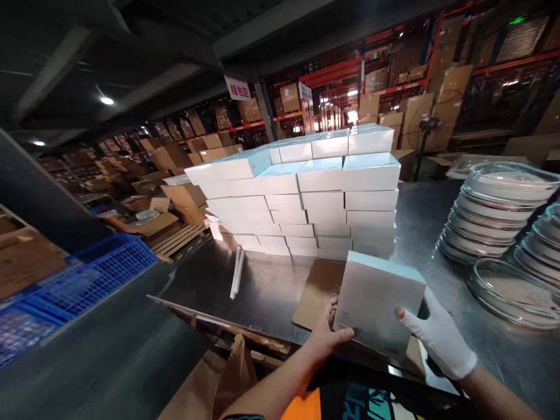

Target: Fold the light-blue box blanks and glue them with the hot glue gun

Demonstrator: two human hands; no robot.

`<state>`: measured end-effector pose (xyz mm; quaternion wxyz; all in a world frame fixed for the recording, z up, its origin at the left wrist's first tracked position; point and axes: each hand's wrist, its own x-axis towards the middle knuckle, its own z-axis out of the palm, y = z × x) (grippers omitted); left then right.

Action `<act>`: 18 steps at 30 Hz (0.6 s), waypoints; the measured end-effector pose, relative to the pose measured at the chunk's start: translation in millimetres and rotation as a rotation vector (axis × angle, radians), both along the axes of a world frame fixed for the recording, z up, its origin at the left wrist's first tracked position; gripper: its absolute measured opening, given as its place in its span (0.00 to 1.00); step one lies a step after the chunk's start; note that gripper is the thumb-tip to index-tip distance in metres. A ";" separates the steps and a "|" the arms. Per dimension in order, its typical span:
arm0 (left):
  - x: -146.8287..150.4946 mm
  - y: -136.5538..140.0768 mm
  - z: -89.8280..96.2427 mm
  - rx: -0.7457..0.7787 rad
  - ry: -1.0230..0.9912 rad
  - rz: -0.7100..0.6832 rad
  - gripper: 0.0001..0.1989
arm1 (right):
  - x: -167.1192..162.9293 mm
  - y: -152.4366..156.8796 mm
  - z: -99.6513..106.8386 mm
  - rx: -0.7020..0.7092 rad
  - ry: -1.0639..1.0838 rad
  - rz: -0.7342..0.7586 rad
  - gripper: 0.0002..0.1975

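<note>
A white box (378, 306) with faint print on its near face is held tilted between my two hands at the table's front edge. My left hand (324, 338), bare, grips its lower left side, thumb in front and fingers partly hidden behind. My right hand (440, 335) wears a white glove with the thumb tip exposed; it clasps the right side of the box, other fingers hidden behind it. Beneath and left of the box lies a flat brown cardboard piece (315, 291). Right behind it rises a large stack of similar white boxes (324, 204).
Stacked clear glass dishes (490, 216) stand on the right of the dark metal table (271, 291), with a single dish (516, 291) in front. Thin white strips (237, 272) lie left. Blue plastic crates (100, 280) and cartons (186, 201) occupy the floor side. A fan (424, 137) stands behind.
</note>
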<state>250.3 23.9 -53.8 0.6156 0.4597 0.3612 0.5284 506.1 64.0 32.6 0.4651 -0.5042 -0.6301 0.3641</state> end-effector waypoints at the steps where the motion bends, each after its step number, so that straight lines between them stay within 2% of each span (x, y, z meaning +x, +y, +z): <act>1: -0.6 -1.2 3.8 0.003 -0.058 0.033 0.53 | 0.2 0.6 5.8 0.034 0.015 0.046 0.50; 3: -8.5 3.0 24.3 0.037 -0.160 0.110 0.45 | 1.3 1.7 9.6 0.118 0.023 0.194 0.55; 5: -27.1 18.0 62.9 0.066 -0.221 0.174 0.39 | 2.9 2.0 0.7 0.160 -0.035 0.346 0.56; 7: -54.8 43.2 117.4 0.110 -0.268 0.316 0.34 | 3.4 0.7 -19.4 0.119 -0.179 0.431 0.53; 10: -102.7 90.5 214.3 0.185 -0.212 0.552 0.28 | 0.4 -2.2 -61.4 0.011 -0.422 0.479 0.50; 12: -131.9 120.5 274.9 0.182 -0.155 0.697 0.29 | -2.8 -2.6 -89.9 -0.006 -0.556 0.538 0.50; 14: -155.3 144.2 320.3 0.141 -0.105 0.817 0.33 | -5.3 -1.9 -112.4 0.054 -0.662 0.603 0.47; 16: -171.0 159.6 343.4 0.077 -0.063 0.848 0.37 | -6.8 -1.6 -124.4 0.149 -0.714 0.644 0.42; 18: -178.6 166.2 341.8 0.065 -0.061 0.867 0.39 | -8.3 -3.1 -124.7 0.251 -0.727 0.658 0.37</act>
